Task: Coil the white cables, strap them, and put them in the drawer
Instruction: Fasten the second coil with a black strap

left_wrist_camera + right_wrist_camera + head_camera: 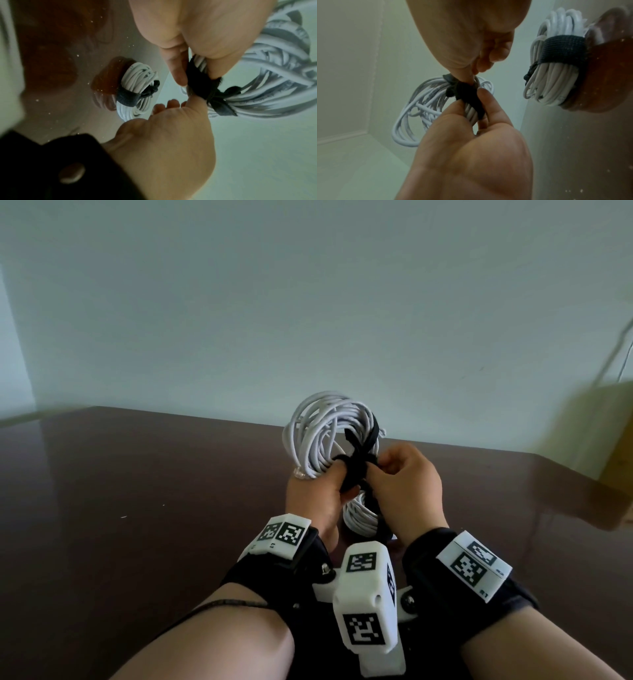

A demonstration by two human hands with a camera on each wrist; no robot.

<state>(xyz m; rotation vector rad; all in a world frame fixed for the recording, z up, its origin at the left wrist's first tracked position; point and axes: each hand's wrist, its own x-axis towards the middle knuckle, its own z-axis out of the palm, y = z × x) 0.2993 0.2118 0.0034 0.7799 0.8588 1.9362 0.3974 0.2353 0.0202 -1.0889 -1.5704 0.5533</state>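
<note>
Dark and glossy, the table [137, 491] is running under a pale wall while I am working above it. My left hand [317, 494] is gripping the coil [325, 433] at its gathered neck, fingers curled round the bundled turns, and my right hand [404, 487] is pinching the black strap [356, 474] against that same neck, thumb and fingertips closed on the fabric. The coil is hanging in the air between my hands, loops fanning up and away from me. A second coil [135, 93], already strapped, is lying on the table just below my wrists.

Risks, as I am judging them: the strap looks bunched and twisted rather than flat, so it may not be catching on itself and could peel open once I am letting go. If my left grip is loosening first, the upper loops, already spreading unevenly, could be springing apart. Any dangling strap tail may be snagging at the drawer, which I cannot see.
</note>
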